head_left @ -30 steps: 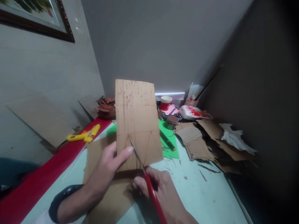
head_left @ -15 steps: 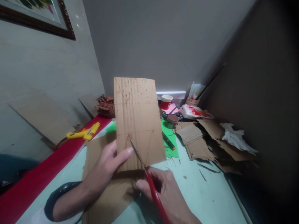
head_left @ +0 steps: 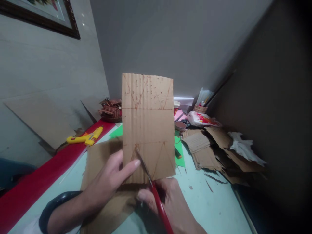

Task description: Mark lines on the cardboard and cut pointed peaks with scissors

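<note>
An upright cardboard piece with brown drawn lines and triangle shapes is in the middle of the head view. My left hand grips its lower left part, thumb across the front and fingers hidden behind. Red-handled scissors are in my right hand, below the cardboard. One blade lies over the front face, its tip near the top of the lower left triangle; the other blade is hidden. Beneath both hands a larger cardboard sheet lies on the pale table.
A yellow glue gun rests on the red strip at left. Behind are brown stacked pieces, a paper cup and a plastic packet. Cardboard scraps and crumpled white paper lie at right.
The cardboard piece has turned to face the camera more squarely, its top shifting right and up. Both hands keep their hold, and the blade stays over the lower left triangle.
</note>
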The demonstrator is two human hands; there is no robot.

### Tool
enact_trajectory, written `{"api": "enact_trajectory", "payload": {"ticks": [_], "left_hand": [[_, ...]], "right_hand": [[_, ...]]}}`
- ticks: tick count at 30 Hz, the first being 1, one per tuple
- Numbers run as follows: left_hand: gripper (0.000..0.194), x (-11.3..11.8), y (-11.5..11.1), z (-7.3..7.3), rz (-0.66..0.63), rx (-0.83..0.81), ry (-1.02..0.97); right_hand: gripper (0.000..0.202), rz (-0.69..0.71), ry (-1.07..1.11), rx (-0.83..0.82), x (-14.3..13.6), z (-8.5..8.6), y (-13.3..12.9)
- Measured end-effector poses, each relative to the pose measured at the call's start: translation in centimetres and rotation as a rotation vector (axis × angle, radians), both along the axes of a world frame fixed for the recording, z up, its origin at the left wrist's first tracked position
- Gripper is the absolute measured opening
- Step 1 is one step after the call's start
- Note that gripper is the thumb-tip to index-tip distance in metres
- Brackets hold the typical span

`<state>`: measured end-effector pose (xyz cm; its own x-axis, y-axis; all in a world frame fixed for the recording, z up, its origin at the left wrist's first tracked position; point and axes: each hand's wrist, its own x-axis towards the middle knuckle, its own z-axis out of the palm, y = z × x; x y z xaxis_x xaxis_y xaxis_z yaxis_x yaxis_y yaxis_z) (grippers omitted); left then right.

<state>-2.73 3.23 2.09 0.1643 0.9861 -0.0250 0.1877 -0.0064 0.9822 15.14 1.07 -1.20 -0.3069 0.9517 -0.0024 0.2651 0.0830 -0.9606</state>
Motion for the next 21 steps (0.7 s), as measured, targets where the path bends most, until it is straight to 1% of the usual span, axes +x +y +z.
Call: {"api": "enact_trajectory", "payload": {"ticks": [3,5,9,12,16,21], "left_hand": [[0.044,-0.1,0.0,-0.3,0.006,-0.01,0.006],[0.044,-0.1,0.0,-0.4,0.01,-0.027,-0.002],[0.047,0.0,0.0,-0.3,0.025,-0.069,-0.035],[0.052,0.0,-0.2,-0.1,0.033,-0.108,-0.077],[0.05,0.1,-0.3,0.0,0.056,-0.136,-0.112],[0.048,0.8,-0.1,-0.2,0.074,-0.11,-0.219]], "right_hand": [[0.034,-0.035,-0.039,0.037,-0.1,-0.4,0.0],[0.034,-0.051,-0.056,0.045,-0.2,-0.6,-0.1],[0.036,-0.088,-0.08,0.066,-0.6,-0.9,-0.1],[0.041,-0.132,-0.105,0.07,-1.0,-1.8,0.0],[0.047,-0.17,-0.119,0.071,-1.4,-2.9,0.2],[0.048,-0.174,-0.11,0.027,-1.2,-3.0,0.5]]}}
